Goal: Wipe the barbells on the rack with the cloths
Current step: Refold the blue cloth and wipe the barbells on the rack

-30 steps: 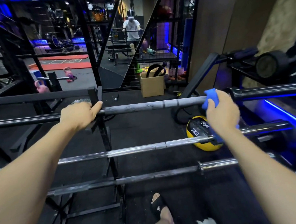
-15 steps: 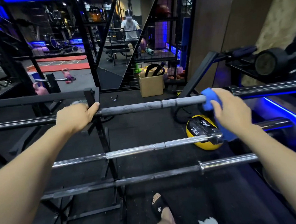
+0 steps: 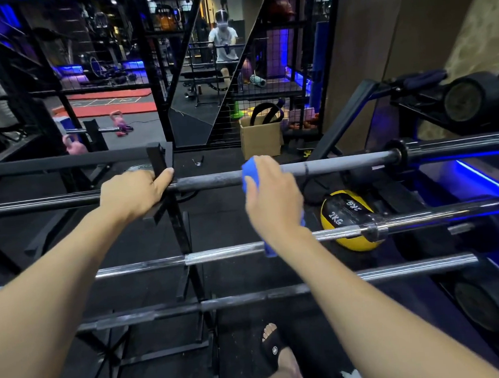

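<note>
While the left hand [image 3: 130,194] grips the top barbell [image 3: 212,180], whose axis runs nine to three, the right hand [image 3: 272,199] wraps the blue cloth [image 3: 250,174] round it; unwiped shaft lies toward nine.

We're in a gym: barbells [image 3: 223,254] lie across a black steel rack [image 3: 184,240] on dark rubber flooring, a yellow 2KG medicine ball [image 3: 348,220] sits beyond them, pink kettlebells [image 3: 118,121] stand by red mats, and a wall mirror [image 3: 218,58] reflects benches.
</note>
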